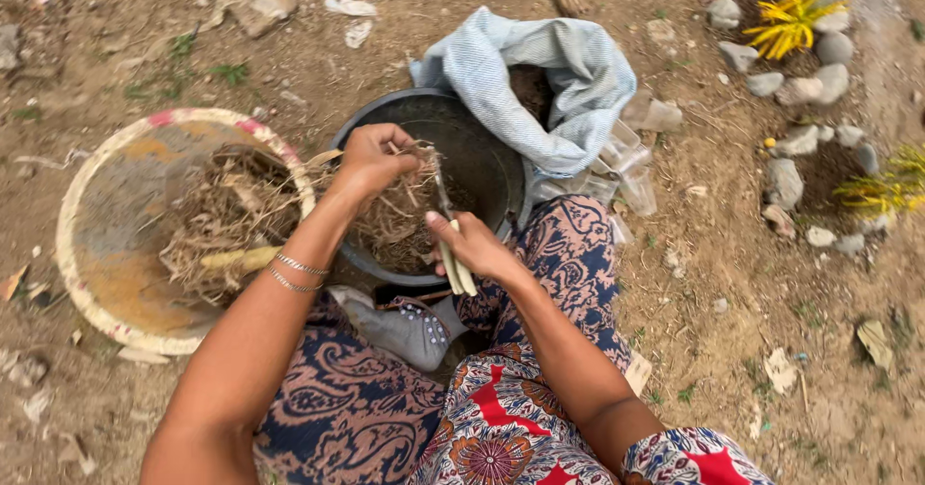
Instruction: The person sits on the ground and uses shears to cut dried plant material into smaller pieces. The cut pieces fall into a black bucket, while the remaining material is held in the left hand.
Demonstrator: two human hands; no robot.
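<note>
Patterned trousers covered the person's lap, nearest the camera, above bare dirt ground. Both forearms reached forward from the lower edge. At left lay a wide pale basin holding dry roots; beside it stood a dark bucket, with a blue-grey cloth sack leaning against its far rim. The left hand, bangles at the wrist, was clenched around a clump of tangled roots over the bucket. The right hand was closed on a pale-handled knife, its blade touching the clump just right of the left hand.
</note>
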